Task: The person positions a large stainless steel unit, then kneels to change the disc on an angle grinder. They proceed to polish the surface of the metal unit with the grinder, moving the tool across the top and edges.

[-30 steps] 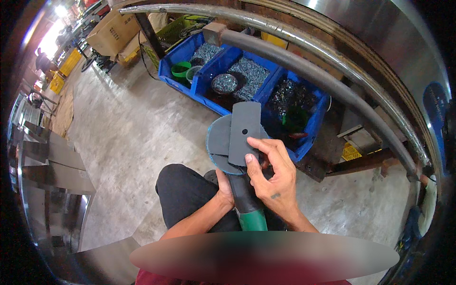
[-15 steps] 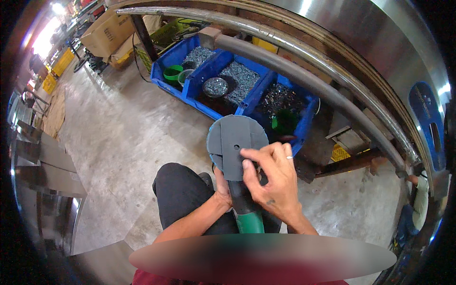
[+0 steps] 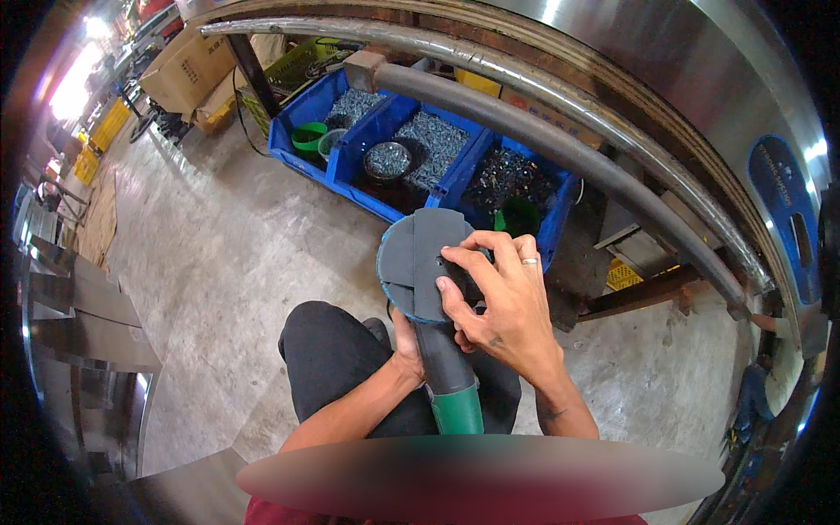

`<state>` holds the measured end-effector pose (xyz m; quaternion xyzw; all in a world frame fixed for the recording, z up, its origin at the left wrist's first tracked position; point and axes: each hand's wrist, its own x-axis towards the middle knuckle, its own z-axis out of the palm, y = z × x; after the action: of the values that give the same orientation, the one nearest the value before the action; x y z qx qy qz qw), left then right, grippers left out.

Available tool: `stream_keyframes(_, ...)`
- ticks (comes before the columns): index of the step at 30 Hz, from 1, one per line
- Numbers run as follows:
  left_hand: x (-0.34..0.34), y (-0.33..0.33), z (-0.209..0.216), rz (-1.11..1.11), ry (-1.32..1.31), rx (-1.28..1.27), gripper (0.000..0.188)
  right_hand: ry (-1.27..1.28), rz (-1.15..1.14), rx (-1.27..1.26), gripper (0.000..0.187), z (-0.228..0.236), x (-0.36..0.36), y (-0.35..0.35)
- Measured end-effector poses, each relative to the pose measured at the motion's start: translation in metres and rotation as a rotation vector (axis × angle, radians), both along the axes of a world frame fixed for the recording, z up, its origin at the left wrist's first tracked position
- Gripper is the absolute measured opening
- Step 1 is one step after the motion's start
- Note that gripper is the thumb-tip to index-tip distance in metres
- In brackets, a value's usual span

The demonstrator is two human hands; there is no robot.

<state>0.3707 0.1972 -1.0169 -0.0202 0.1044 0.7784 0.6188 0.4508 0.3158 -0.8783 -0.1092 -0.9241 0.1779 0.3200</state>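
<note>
A power tool like an angle grinder [image 3: 458, 409], with a green body and black neck, stands tilted between my knees, its head toward the top of the view. On its head is a round grey disc [image 3: 398, 260] with a ragged blue rim. A flat grey strip [image 3: 429, 232] lies across the disc, with a small hole near its middle. My left hand [image 3: 406, 352] wraps the tool's head from below, most of its fingers hidden. My right hand [image 3: 507, 302] is closed at the disc's right side, forefinger at the hole and thumb lower on the strip.
Beyond the tool stand blue bins [image 3: 363, 197] of small metal parts, with green cups and a round bowl in them. A metal rail [image 3: 525, 79] runs above them. A cardboard box [image 3: 188, 70] is at far left, stainless sheets [image 3: 83, 332] at left, another person's arm at right.
My right hand has moved slightly up and turned, its forefinger now at the hole's edge. The strip has shifted or turned slightly on the disc. My left hand keeps its hold.
</note>
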Motion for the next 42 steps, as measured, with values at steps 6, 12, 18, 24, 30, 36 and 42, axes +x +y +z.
stream_keyframes(6,0.003,0.003,-0.005,0.071,0.148,-0.155,0.092,-0.007,0.012,-0.023,0.036,-0.001,-0.002,-0.001)
stream_keyframes(12,-0.002,0.002,-0.017,-0.028,0.157,-0.182,0.098,-0.054,-0.004,-0.004,0.038,0.000,-0.002,0.001)
stream_keyframes(18,-0.002,-0.001,-0.024,-0.111,-0.059,-0.008,0.088,-0.113,-0.027,0.047,0.037,0.001,-0.002,0.002)
stream_keyframes(24,-0.003,0.003,-0.024,-0.139,-0.015,0.126,0.088,-0.135,-0.040,0.070,0.038,-0.001,-0.005,0.002)
stream_keyframes(30,0.003,0.005,-0.004,0.010,0.195,-0.273,0.089,-0.093,-0.029,0.049,0.037,-0.002,0.000,-0.001)
stream_keyframes(36,0.005,0.006,-0.004,0.021,0.129,-0.311,0.091,-0.094,-0.012,0.042,0.036,0.002,0.001,-0.002)
stream_keyframes(42,0.001,-0.001,-0.014,-0.125,-0.024,0.026,0.090,-0.125,-0.007,0.055,0.036,0.003,0.001,0.001)
